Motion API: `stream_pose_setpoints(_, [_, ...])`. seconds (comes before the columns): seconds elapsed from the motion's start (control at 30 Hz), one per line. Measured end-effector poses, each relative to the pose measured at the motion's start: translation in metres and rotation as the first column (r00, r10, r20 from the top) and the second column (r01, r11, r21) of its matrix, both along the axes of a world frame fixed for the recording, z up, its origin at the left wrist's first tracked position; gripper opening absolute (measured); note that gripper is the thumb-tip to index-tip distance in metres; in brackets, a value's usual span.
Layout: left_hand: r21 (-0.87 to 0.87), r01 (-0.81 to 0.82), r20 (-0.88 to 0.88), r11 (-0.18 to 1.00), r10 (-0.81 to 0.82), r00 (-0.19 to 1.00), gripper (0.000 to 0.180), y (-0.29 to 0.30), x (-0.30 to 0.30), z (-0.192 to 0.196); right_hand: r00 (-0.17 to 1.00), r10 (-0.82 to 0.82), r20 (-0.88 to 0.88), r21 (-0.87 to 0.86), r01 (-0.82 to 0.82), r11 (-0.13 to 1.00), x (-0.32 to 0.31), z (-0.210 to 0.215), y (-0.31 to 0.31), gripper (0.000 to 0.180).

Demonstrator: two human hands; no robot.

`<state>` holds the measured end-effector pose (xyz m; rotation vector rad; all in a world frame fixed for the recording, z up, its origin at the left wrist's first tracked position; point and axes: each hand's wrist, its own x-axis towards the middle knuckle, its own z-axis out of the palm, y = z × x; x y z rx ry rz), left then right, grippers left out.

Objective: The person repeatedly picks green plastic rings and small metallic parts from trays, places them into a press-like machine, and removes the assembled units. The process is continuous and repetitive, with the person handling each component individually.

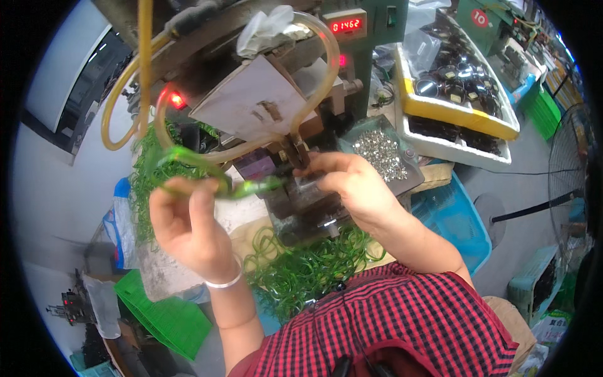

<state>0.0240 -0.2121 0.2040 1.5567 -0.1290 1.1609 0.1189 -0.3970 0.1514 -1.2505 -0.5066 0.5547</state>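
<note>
My left hand (198, 235) is pinched round a glossy green band (254, 186), which is smeared by motion. One end of the band points right, toward the work point of a bench machine (296, 154). At that point my right hand (370, 198) has its thumb and fingers brought together; whatever lies between them is too small to make out. Just right of the machine, a dark tray (408, 181) holds many small shiny metal pieces (380, 154). A heap of loose green bands (308, 267) lies between my forearms, and another heap (147, 182) is at the left.
Yellowish hoses (326, 63) loop round a pale board (251, 97) on the machine. White foam boxes (461, 116) with dark round parts are stacked at the far right. A blue basket (455, 220), green crate (166, 314) and fan (568, 169) stand around.
</note>
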Motion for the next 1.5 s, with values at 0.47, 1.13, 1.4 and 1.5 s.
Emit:
stream_pose_setpoints(0.47, [0.237,0.004,-0.18,0.972,0.04,0.983,0.01,-0.054,0.028,-0.025,0.368,-0.233,0.9,-0.24,0.865,0.441,0.058,-0.093,-0.06,0.013])
stream_pose_setpoints(1.13, [0.752,-0.46,-0.011,0.473,0.706,0.708,0.02,0.057,-0.054,-0.06,0.626,-0.482,0.613,-0.23,0.725,0.65,0.048,-0.098,-0.073,0.019])
stream_pose_setpoints(1.4, [0.787,-0.073,-0.584,0.612,0.778,0.229,0.03,0.24,-0.123,-0.167,0.614,-0.453,0.646,-0.191,0.705,0.683,0.044,-0.08,-0.046,0.015])
stream_pose_setpoints(1.5, [0.801,-0.167,-0.532,0.575,0.811,0.242,0.015,0.207,-0.079,-0.197,0.618,-0.473,0.628,-0.19,0.711,0.677,0.049,-0.086,-0.043,0.015])
